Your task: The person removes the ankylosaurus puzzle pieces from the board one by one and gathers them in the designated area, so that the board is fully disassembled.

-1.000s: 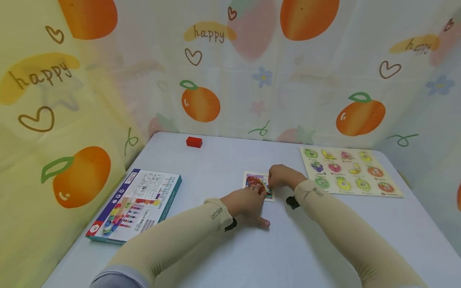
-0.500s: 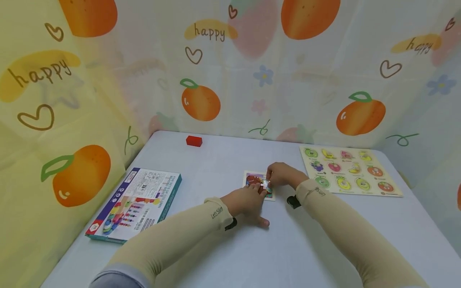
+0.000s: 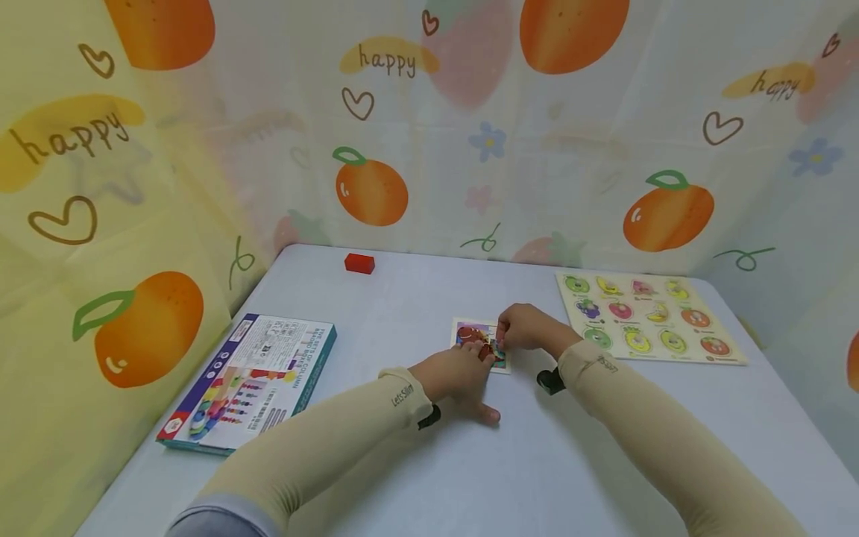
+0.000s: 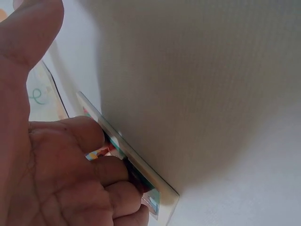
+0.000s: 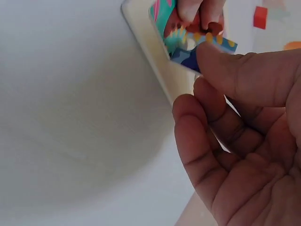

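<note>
- No longer shows the bright gleam of 0.5 s ago beside the right hand [image 3: 529,327], at the right part of the puzzle [image 3: 473,333]; probably means a changed tilt of the piece [image 5: 187,61] there, so likely being worked, not settled.
- Keeps the left hand [image 3: 463,375] in the same spot on the near side of the puzzle, probably steadying it.
- Clamps the blue corner of the piece between right thumb and, seemingly, the index finger behind; cannot tell about the hidden tips.
- Rests left fingers, slightly bent and mostly close together, on the puzzle, thumb spread well apart.
- Has the piece over the right part of the puzzle, seemingly raised above the pale rim; cannot tell how much.
- Counts 1 puzzle, flat on 1 table [image 3: 537,462]; 2 hands, both at the puzzle.
- Counts 1 red block [image 3: 359,264], beyond and left of the puzzle; 1 box [image 3: 248,380], well left of it; 1 fruit board [image 3: 634,358], right of it, with 12 printed fruits [image 3: 620,309].
</note>
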Motion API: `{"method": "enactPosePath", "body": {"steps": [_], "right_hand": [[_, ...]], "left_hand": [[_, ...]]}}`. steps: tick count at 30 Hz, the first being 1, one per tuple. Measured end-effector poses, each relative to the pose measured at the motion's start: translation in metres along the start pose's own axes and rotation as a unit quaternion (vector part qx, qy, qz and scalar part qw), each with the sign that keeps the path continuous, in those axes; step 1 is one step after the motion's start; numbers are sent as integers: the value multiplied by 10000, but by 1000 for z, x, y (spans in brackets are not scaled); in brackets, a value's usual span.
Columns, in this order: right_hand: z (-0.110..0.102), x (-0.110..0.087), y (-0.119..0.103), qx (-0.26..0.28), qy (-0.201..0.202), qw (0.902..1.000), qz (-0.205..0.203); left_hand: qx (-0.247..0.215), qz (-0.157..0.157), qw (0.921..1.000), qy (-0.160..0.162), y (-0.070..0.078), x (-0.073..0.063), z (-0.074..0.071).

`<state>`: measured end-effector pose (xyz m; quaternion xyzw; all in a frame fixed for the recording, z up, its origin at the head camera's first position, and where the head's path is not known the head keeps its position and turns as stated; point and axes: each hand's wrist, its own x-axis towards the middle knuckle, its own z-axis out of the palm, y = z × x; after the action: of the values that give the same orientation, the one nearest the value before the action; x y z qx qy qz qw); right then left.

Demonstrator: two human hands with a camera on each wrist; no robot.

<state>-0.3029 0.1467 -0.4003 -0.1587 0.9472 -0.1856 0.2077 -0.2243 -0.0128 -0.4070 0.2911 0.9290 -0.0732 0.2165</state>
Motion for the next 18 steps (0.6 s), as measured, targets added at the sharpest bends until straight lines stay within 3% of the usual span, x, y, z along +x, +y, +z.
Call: {"method": "enactPosePath", "body": {"steps": [9,18], "right_hand": [[7,-6,-1,-29,285,9995,-103],[6,3,7,-72,454,9987,-206]], "left_hand": [[-49,-36,10000,11,-2,0,2],[-88,32,9999,38,-4,0,1]]}}
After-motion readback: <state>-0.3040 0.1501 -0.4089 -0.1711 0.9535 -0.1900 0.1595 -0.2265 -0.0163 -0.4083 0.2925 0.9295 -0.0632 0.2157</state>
